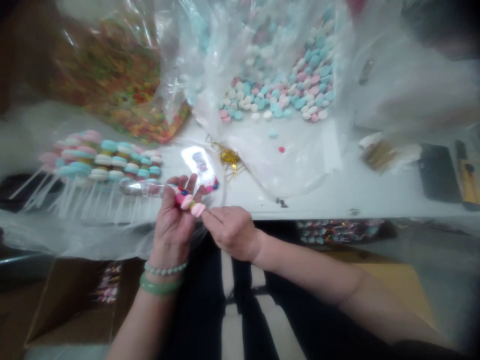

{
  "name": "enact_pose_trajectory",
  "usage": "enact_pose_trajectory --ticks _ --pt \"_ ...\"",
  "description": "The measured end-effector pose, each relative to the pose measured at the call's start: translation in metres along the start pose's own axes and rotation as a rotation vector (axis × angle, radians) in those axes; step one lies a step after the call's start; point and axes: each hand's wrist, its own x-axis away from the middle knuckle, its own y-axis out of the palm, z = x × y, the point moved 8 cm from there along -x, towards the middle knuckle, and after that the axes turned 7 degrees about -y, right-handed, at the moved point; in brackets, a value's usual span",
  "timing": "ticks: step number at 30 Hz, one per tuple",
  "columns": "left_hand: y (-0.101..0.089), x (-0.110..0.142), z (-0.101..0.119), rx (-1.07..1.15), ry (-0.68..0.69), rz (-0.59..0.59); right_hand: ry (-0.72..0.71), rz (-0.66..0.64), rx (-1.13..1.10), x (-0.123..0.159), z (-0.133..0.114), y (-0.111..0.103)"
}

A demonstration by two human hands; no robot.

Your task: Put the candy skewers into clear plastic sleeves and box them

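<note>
Left forearm (140, 320) rises from below, its hand (171, 225) palm up, fingers curled around a candy skewer (188, 201); the right hand (233, 232) pinches the skewer's end. Skewer lies nearly level across the body, pink candies toward the right hand, above the white table (348, 195), near a row of candy pops (101, 160).

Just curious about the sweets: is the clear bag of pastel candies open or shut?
Open: the clear plastic bag lies spread wide, pastel candies heaped inside.

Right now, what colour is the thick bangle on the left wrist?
The bangle is jade green, best seen in the head view.
</note>
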Motion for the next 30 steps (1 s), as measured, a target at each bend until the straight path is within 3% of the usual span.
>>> enact_pose_trajectory --ticks 6,14,21,24,30 --pt "-0.001 -0.003 -0.008 -0.168 -0.044 -0.087 0.119 -0.069 -0.131 0.009 0.014 0.011" --pt "-0.006 -0.002 -0.012 -0.326 -0.086 -0.110 0.608 -0.208 -0.533 0.028 0.054 0.035" --pt "-0.005 -0.001 -0.017 -0.256 -0.185 -0.072 0.657 -0.187 -0.701 0.017 0.047 0.036" --pt "-0.004 0.000 -0.008 -0.247 -0.242 -0.111 0.827 -0.158 -0.982 0.022 0.053 0.045" --pt "-0.005 -0.001 0.020 -0.115 -0.117 -0.066 1.112 -0.224 -1.415 0.034 0.046 0.067"
